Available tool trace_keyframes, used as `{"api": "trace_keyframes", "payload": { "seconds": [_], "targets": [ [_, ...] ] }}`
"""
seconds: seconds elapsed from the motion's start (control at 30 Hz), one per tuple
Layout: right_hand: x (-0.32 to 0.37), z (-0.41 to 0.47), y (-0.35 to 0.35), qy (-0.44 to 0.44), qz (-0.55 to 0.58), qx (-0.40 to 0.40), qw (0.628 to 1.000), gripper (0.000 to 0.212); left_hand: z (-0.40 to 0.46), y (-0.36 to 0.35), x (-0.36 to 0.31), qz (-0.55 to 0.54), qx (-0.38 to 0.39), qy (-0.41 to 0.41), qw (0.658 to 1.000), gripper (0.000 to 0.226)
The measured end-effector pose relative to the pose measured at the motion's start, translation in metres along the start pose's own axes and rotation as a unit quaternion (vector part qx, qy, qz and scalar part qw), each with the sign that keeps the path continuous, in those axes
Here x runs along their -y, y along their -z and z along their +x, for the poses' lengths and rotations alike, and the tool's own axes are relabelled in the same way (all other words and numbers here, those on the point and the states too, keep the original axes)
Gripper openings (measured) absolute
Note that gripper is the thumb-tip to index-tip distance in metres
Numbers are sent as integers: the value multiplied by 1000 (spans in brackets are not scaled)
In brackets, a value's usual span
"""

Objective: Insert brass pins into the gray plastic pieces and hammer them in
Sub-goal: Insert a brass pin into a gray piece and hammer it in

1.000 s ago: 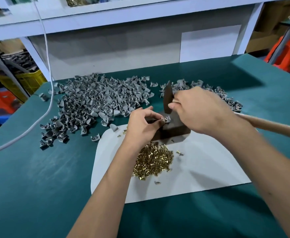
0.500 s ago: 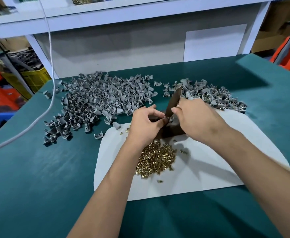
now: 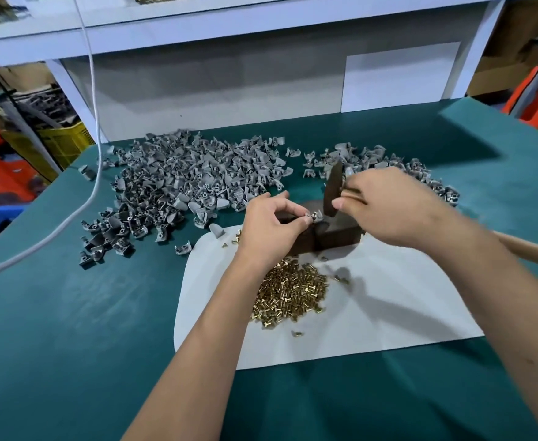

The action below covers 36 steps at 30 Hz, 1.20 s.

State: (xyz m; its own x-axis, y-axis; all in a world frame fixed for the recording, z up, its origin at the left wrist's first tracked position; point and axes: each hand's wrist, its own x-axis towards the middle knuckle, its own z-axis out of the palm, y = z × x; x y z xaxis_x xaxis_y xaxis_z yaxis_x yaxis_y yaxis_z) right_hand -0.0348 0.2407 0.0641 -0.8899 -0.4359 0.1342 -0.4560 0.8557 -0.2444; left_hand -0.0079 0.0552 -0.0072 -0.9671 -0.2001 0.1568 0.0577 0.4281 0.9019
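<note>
You're mid-strike here: your left hand (image 3: 272, 224) pinches one gray plastic piece (image 3: 314, 216) between thumb and fingertips and steadies it on top of the dark metal block (image 3: 331, 235). Your right hand (image 3: 385, 211) is wrapped round the hammer (image 3: 332, 189) right up by the head, with the wooden handle poking out past your wrist. The dark wedge-shaped head stands nearly upright, its face just beside the piece. I can't tell if it's touching yet, or how far in the pin is; it's too small to see.

My guess for the next move is short, square taps, and keep those left fingertips back because they're really close to the face.

The brass pins (image 3: 290, 294) are shiny little headed studs, heaped on the smooth white sheet (image 3: 388, 313) near your left wrist. Matte curved gray pieces sit in a big pile (image 3: 191, 183) on the left of the green mat (image 3: 70, 345), with a smaller pile (image 3: 388, 167) behind your right hand.
</note>
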Motion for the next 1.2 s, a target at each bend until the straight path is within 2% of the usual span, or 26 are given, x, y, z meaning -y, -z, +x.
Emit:
{"api": "trace_keyframes", "payload": {
  "seconds": [0.07,0.17,0.4,0.6,0.67,0.77,0.87,0.97,1.1,1.2],
  "targets": [
    [-16,-6,8,0,78,24,997,37,-1,0,-1,-3,-10,4,1000,14],
    [-42,-16,18,-30,191,49,980,20,-2,0,-4,-12,-18,20,1000,20],
    [-63,-31,-2,-46,55,129,989,22,-4,1,-5,-30,-7,30,999,17],
    [-59,-28,-6,-46,-7,106,993,17,-5,0,-3,-38,-6,29,999,14],
    [-53,-24,0,-44,35,67,996,15,-5,0,-3,-37,-7,27,999,15],
    [-31,-12,-4,5,92,-41,995,10,-3,0,-1,-26,-17,20,999,14],
    [-9,-2,-26,89,93,-41,991,32,-4,1,-2,-32,-14,9,999,16],
    [-4,-1,-50,129,100,-86,983,28,-4,2,-4,-59,-2,-7,998,17],
    [-10,0,-60,119,137,-192,965,24,-5,3,-10,-90,-14,-24,996,16],
    [-16,1,-61,69,127,-218,965,26,-1,5,-6,-83,-81,-19,993,12]
  ]
}}
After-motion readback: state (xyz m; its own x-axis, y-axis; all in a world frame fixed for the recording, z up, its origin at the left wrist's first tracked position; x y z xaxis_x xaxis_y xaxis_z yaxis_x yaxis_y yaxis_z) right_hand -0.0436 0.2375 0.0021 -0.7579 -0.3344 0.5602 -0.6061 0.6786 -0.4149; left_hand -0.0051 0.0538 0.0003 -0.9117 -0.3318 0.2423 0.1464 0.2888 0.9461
